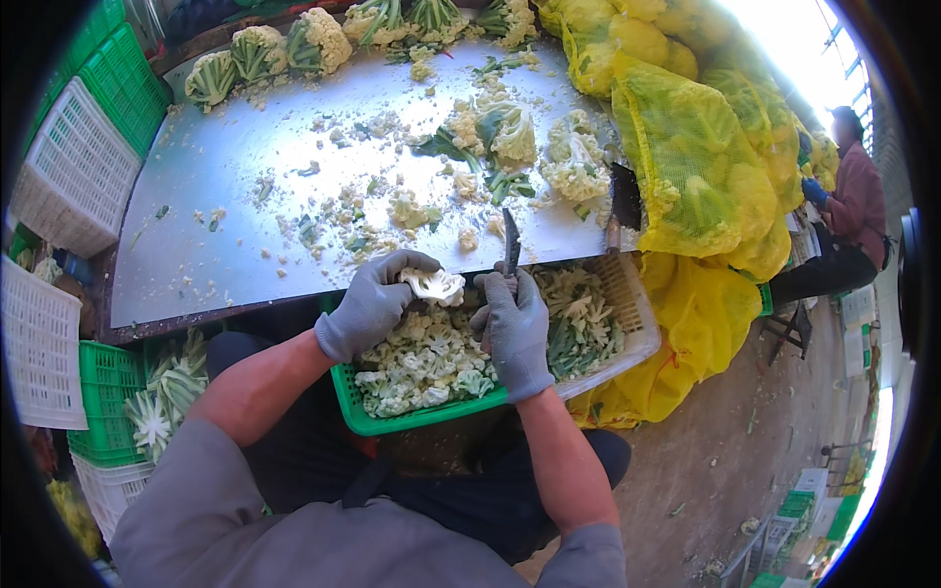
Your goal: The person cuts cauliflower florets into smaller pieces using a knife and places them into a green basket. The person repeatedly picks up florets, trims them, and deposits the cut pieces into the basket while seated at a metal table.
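Observation:
Gloved in grey, my left hand point(375, 305) grips a cut piece of cauliflower point(435, 287), its pale cut face showing. My right hand point(516, 323), gloved too, is closed around the handle of a small knife point(512, 239) whose dark, stained blade points up and away from me. Both hands are above a green plastic crate point(412, 420) holding many cauliflower florets point(423, 360). To its right a white plastic crate point(639, 316) contains cauliflower trimmings and leaves point(577, 316).
A metal-topped table point(213, 257) carries cauliflower scraps and several heads point(253, 55) at the back. A cleaver point(625, 198) lies by its right edge. Yellow mesh sacks point(698, 147) of cauliflower are piled at the right, and stacked crates point(77, 162) stand left. Another person point(856, 198) sits at far right.

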Motion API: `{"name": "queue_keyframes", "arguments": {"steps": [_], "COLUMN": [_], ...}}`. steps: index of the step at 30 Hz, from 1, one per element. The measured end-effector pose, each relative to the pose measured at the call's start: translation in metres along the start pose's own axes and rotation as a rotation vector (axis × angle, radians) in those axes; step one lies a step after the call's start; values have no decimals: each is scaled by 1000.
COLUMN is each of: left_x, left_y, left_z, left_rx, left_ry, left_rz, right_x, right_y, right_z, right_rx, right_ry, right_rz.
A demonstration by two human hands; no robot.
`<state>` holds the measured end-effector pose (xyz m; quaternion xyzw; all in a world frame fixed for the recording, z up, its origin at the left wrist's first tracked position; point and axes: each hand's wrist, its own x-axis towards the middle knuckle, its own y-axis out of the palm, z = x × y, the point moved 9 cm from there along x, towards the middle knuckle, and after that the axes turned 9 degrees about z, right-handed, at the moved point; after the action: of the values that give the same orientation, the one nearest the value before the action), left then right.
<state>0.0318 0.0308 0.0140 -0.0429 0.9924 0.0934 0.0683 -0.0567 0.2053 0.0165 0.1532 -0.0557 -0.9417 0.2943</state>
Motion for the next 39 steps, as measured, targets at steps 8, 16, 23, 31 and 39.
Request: {"name": "queue_keyframes", "arguments": {"steps": [8, 16, 23, 31, 39], "left_x": [2, 4, 9, 4, -4], "left_y": [-2, 0, 5, 9, 9], "left_z": [11, 5, 15, 5, 17], "left_rx": [26, -176, -230, -179, -164], "left_ry": [63, 111, 78, 70, 28], "left_rz": [-117, -277, -246, -247, -220], "right_x": [-14, -39, -40, -29, -30], "right_y": [-3, 21, 28, 38, 41], "right_z": [22, 7, -6, -20, -24], "right_rx": [82, -520, -589, -604, -637], "right_ry": [-181, -277, -262, -290, -276], "right_rz": [19, 106, 163, 198, 184]}}
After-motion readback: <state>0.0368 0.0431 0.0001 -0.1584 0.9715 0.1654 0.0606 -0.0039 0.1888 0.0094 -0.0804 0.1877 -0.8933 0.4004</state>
